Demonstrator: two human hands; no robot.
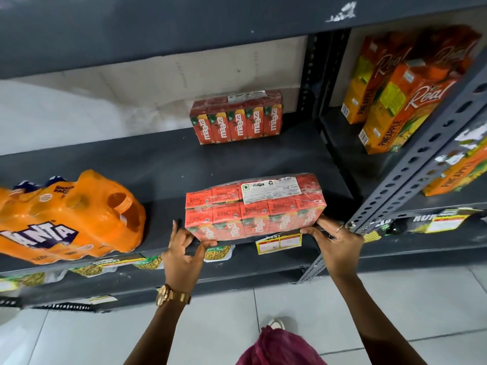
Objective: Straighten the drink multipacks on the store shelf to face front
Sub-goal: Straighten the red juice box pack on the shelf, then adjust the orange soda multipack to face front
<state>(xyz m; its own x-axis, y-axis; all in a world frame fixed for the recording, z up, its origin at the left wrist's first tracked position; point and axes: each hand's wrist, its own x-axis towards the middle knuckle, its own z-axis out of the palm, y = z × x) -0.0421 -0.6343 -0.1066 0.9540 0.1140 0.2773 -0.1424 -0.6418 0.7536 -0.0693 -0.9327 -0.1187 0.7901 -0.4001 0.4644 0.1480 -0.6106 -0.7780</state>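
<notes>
Holding the Maaza pack (254, 206) at both of its short ends, I stood before the shelf (163, 164) with the pack at the front edge, just above the yellow price tag (278, 242). My left hand (184, 248) was at the left lower corner, the thumb and fingers pressed on the wrapped corner there. My right hand (334, 239) was at the right lower corner, with the fingertips touching the end of the pack. So each grip was closed lightly on the pack, one at each end, and neither was free.

The long axis of the pack ran left to right, almost along the shelf edge, but not fully: the right end lay a little further back than the left end, so the front face was turned slightly to the left. The pack lay straight ahead of me, between both hands, and both hands were about equally near to it. I judged that the coming move depended on this small angle. The right end needed to come forward, or the left end to go back, until the front face was parallel with the edge.

A second Maaza pack (237, 118) stood well behind, near the back wall, already facing front. The Fanta pack (66, 222) lay to the left, apart from my hands, tilted and not yet straightened.
</notes>
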